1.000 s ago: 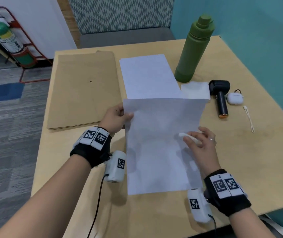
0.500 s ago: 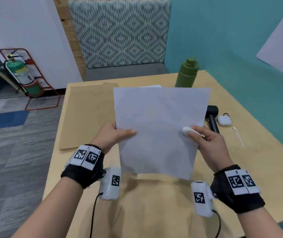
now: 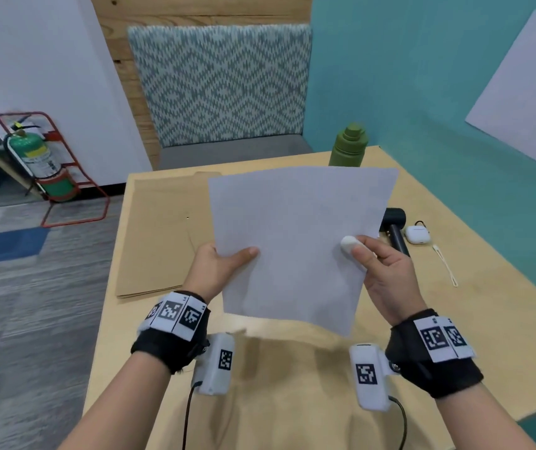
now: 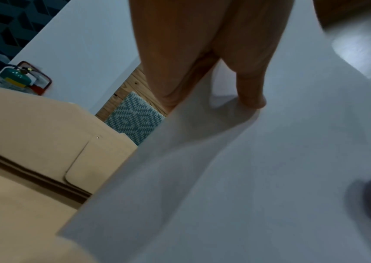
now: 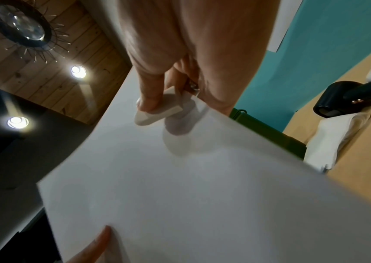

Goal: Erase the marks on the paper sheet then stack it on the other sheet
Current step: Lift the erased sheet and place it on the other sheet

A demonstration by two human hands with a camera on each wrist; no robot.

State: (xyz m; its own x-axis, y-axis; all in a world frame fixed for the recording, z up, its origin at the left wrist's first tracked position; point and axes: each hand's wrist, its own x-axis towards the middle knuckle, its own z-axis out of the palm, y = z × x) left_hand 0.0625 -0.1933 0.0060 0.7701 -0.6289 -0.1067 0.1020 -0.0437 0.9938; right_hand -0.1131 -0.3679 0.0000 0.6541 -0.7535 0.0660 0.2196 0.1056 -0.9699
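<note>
On the light wooden table (image 3: pixel 474 323) we see a flat brown paper envelope (image 3: pixel 159 235) at the left, an olive-green screw-cap bottle (image 3: pixel 349 146) at the far edge, and at the right a small black handheld fan (image 3: pixel 395 227), a white earbud case (image 3: pixel 416 234) and a thin white cord (image 3: pixel 445 266). A folded white tissue (image 5: pixel 337 138) lies beside the fan in the right wrist view. A patterned upholstered chair (image 3: pixel 224 89) stands beyond the table, and a green fire extinguisher (image 3: pixel 34 157) sits in a red stand on the floor. The raised white paper sheet (image 3: pixel 296 245) blocks our view of the table's middle, so we cannot see the other sheet. We hold the sheet tilted up above the table. Our left hand (image 3: pixel 216 271) pinches its left edge, thumb on the near face and fingers behind. Our right hand (image 3: pixel 382 277) pinches the right edge with a white oblong eraser (image 3: pixel 351 245) pressed under the thumb against the paper.
</note>
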